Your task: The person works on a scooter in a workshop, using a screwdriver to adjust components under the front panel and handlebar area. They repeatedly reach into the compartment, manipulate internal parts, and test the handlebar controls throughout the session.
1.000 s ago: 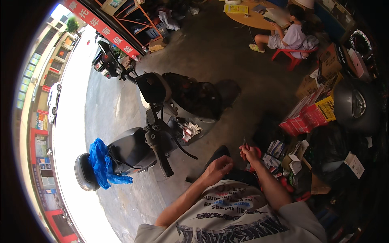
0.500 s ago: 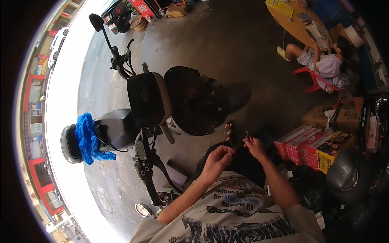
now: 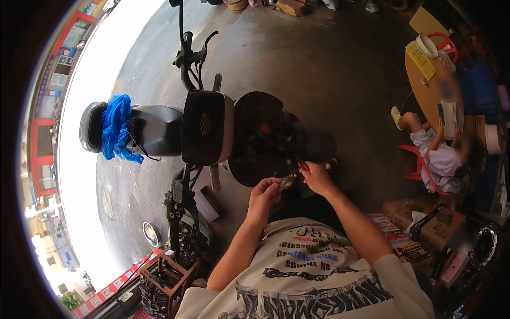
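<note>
My left hand (image 3: 263, 198) is closed, with thumb and fingertips pinched together; whatever lies between them is too small to make out. Close by on the right, my right hand (image 3: 317, 178) is wrapped round a small slender dark tool (image 3: 302, 164), whose tip points away from me. Its exact kind does not show. Both hands are held low in front of my body, near the dark front (image 3: 265, 141) of an electric scooter (image 3: 206, 127) standing sideways before me. The inside of that dark front part is too shadowed to read.
A blue plastic bag (image 3: 117, 127) lies over the scooter's rear. At the lower left is a crate of tools (image 3: 164, 279). Cardboard boxes (image 3: 433, 226) are stacked on the right. Beyond, a person (image 3: 441, 159) sits on a red chair (image 3: 411, 162) at a round table (image 3: 425, 72).
The view has turned, bringing the tool crate in at the lower left. Both hands have moved forward, closer to the scooter's dark front. The right hand keeps its tool.
</note>
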